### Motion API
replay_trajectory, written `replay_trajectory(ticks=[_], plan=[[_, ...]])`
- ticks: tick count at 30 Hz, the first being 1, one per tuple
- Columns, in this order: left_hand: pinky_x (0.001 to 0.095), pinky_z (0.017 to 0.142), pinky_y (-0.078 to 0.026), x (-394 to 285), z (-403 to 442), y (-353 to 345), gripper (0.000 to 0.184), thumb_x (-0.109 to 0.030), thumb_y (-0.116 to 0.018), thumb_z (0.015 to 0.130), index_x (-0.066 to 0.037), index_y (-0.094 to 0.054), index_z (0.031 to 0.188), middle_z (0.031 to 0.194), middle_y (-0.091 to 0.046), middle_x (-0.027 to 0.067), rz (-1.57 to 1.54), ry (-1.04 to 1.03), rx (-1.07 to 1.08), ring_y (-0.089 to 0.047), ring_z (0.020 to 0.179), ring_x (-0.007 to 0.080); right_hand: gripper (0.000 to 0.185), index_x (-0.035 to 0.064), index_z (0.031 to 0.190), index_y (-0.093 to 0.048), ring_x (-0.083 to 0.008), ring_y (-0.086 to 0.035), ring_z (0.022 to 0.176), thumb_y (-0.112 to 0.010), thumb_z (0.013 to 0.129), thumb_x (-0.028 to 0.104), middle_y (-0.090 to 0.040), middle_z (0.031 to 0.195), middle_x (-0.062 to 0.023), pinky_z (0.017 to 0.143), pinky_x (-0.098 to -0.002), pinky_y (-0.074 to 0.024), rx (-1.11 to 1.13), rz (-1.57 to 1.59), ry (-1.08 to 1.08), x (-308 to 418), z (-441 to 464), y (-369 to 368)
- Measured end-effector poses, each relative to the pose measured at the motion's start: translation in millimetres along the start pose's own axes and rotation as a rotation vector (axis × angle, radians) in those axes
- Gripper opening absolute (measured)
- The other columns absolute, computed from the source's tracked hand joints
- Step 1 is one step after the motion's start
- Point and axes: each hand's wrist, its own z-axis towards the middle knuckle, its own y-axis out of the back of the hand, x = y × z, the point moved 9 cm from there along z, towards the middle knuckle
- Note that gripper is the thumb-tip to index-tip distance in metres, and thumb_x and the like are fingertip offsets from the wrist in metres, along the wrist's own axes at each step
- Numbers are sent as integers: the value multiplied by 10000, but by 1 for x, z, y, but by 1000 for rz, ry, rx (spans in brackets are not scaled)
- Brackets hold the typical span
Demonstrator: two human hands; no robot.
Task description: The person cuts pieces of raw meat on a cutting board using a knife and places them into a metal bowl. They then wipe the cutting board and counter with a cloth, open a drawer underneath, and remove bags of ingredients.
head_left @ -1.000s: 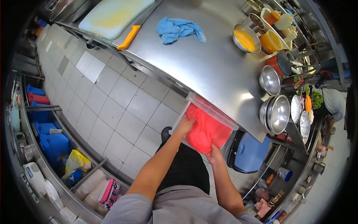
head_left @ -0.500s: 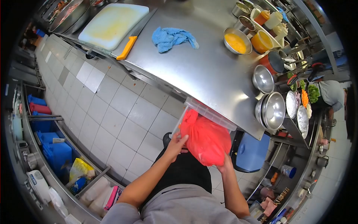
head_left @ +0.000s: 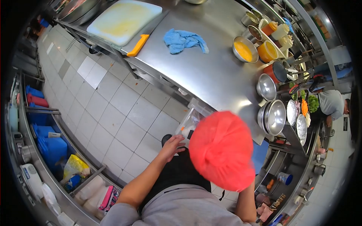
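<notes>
A full red plastic bag is lifted in front of my body, its gathered knot facing up. My right hand holds it at the lower right; the bag hides most of the fingers. To the left of the bag, my left hand is open and empty, its fingers apart. Just beyond that hand, a clear plastic container stands out from under the table's edge, with something pale inside. The bag covers part of this container.
The steel table bears a blue cloth, a yellow-handled knife, a cutting board and stacked metal bowls. An orange-yellow mixture fills one bowl. Another person stands at far right. A shelf unit with blue bins runs along the left.
The red bag has risen out of the clear container toward me, held by my right hand. My left hand has let go of it and moved slightly left.
</notes>
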Motion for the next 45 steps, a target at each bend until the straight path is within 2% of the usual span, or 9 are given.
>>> replay_trajectory(ticks=[6, 13, 21, 23, 25, 29, 31, 38, 45], plan=[[432, 1020, -495, -23, 33, -20, 532, -328, -563, 1041, -45, -453, 1478, 1423, -522, 116, 148, -80, -71, -513, 1297, 262, 581, 7, 1465, -472, -289, -647, 1192, -655, 991, 289, -605, 1373, -182, 976, -429, -562, 50, 116, 268, 76, 106, -87], [401, 999, -505, -29, 43, -23, 505, -246, -567, 1027, -63, -470, 1487, 1431, -530, 88, 210, -149, -82, -523, 1261, 203, 555, 31, 1458, -470, -247, -655, 1168, -630, 1027, 342, -625, 1360, -133, 984, -418, -540, 85, -77, 234, 86, 140, -150], [324, 932, -514, 2, 20, 33, 491, -185, -617, 1020, -57, -478, 1473, 1391, -538, 62, 313, -292, -269, -562, 1190, 185, 555, 16, 1371, -498, -231, -617, 1062, -708, 977, 345, -617, 1253, -131, 891, -389, -524, 36, -236, -218, -86, 147, -43], [298, 794, -525, -15, -6, 49, 562, -109, -675, 964, -61, -458, 1480, 1413, -526, 125, 464, -579, -584, -573, 889, 155, 599, 5, 1371, -501, -245, -600, 1050, -745, 949, 353, -603, 1256, -139, 914, -403, -513, -107, -239, -222, -127, 183, -12], [300, 784, -530, 7, 6, 55, 604, -105, -675, 963, -65, -414, 1506, 1428, -513, 140, 382, -492, -509, -584, 892, 153, 461, 57, 1301, -586, -277, -585, 1160, -732, 955, 324, -550, 1373, -114, 1018, -456, -462, -477, -209, -172, -150, 215, 23], [350, 858, -528, 29, 10, 31, 802, -95, -658, 982, -155, -174, 1619, 1419, -483, 126, 285, -64, -309, -590, 1127, 194, 467, 111, 1289, -613, -251, -583, 1106, -755, 930, 373, -557, 1359, -63, 1028, -438, -442, -363, 44, -151, -166, 260, 17], [367, 854, -532, 36, 16, 35, 817, -98, -658, 982, -167, -155, 1622, 1417, -482, 123, 250, -83, -296, -591, 1123, 198, 572, 124, 1292, -586, -234, -573, 1060, -836, 844, 378, -614, 1214, -62, 975, -432, -451, -447, 57, -225, -166, 254, 18], [362, 841, -565, 32, 15, 31, 796, -95, -642, 992, -158, -163, 1624, 1366, -493, 116, 218, -169, -272, -597, 1065, 179, 448, 184, 1275, -637, -216, -642, 1150, -781, 899, 378, -652, 1286, -12, 960, -426, -525, -389, 179, -220, -149, 234, -8], [343, 832, -575, 38, 19, 31, 767, -102, -625, 1005, -119, -172, 1624, 1335, -508, 144, 136, -243, -316, -598, 1055, 174, 456, 67, 1360, -547, -317, -630, 1218, -672, 963, 252, -629, 1345, -131, 1055, -491, -518, -146, 277, -237, -154, 122, -12]])
